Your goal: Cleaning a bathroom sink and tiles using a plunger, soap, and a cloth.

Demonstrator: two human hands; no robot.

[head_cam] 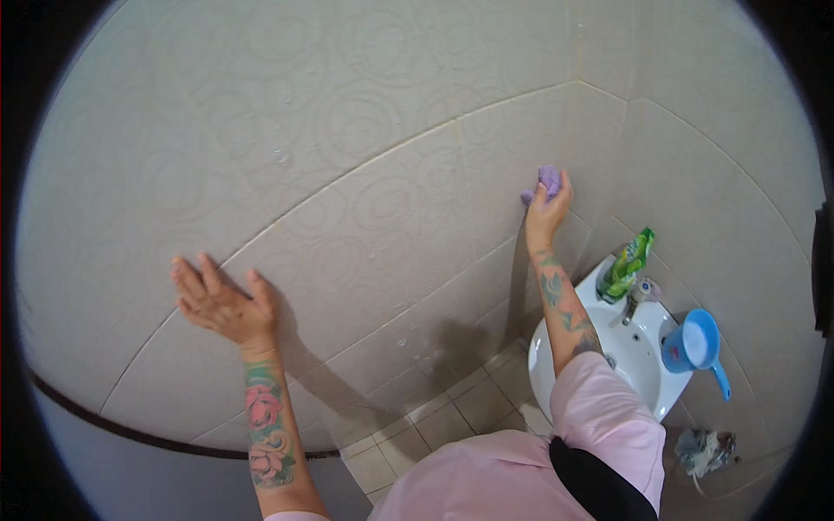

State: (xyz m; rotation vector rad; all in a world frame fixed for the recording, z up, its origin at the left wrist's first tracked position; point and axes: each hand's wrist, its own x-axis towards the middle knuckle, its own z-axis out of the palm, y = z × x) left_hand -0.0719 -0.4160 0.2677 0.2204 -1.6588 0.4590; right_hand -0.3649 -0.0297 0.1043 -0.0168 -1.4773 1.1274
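My right hand [548, 208] grips a bunched purple cloth [549, 181] at the tiled wall [384, 215], near the corner above the sink. Part of the cloth sticks out on the left side of my fingers. Further left, my left hand [225, 301] rests with spread fingers on or right at the same wall, across a pale grout line, holding nothing. The wall tiles carry a faint swirl pattern, with a few wet or foamy spots [280, 155] on them.
Below my right arm is a white washbasin [629, 365] with a metal faucet [635, 303]. On its rim stand a green pouch [627, 264] and a blue dipper [700, 342] with whitish liquid. A plastic-wrapped bundle [704, 450] hangs lower right. Floor tiles [417, 449] show below.
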